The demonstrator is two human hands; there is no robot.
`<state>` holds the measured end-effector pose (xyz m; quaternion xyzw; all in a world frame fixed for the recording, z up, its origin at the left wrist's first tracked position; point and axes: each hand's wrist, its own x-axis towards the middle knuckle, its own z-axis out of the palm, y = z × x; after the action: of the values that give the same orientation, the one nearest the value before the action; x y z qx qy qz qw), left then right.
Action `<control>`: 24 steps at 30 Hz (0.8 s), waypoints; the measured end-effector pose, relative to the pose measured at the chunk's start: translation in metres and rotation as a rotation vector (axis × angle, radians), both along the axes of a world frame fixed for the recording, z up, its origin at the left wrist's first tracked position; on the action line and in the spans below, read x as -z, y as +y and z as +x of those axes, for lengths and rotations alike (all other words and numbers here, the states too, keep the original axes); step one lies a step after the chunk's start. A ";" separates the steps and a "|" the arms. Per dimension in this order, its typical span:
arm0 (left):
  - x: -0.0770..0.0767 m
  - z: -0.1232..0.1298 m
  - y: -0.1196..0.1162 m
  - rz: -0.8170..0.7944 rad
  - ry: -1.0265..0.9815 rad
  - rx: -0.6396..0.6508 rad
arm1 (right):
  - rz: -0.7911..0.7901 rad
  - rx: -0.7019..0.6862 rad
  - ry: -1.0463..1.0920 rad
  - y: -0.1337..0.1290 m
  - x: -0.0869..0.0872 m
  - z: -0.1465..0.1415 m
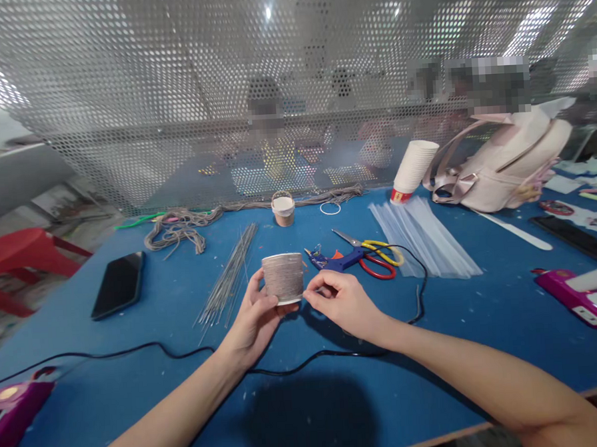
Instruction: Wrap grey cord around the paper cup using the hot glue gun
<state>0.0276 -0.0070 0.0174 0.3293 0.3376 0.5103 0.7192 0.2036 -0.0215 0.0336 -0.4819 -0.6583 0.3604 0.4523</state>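
Head view: a cord-wrapped cup (284, 278) is held near the centre of the frame, above the blue counter (213, 415). The left hand (256, 319) supports it, its fingers partly curled around the left side and base, the thumb against the lower front. The right hand (345, 304) is beside the lower right edge, its thumb and index fingertips drawn together; whether a strand lies between them is too small to tell. The handling in hand appears to centre on that lower edge; further work there would call for a steady left grip and a fine, close touch from the right. Just beyond the right hand are a blue glue gun (343, 260) and yellow-handled scissors (349, 239). Thin wires (231, 274) lie to the left, translucent strips (429, 243) to the right. A small handled basket (284, 214) stands at upper centre; a phone (118, 284) rests at centre left.
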 end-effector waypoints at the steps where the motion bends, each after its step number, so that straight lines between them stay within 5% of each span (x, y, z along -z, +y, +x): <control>1: 0.000 0.000 0.000 0.000 -0.003 0.003 | -0.007 -0.002 -0.003 0.000 0.001 0.000; 24: 0.010 0.001 -0.002 0.081 -0.013 0.020 | -0.096 -0.032 -0.012 0.000 0.005 -0.004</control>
<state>0.0288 -0.0093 0.0074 0.3581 0.3085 0.5184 0.7126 0.1997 -0.0218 0.0288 -0.4944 -0.6507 0.3958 0.4189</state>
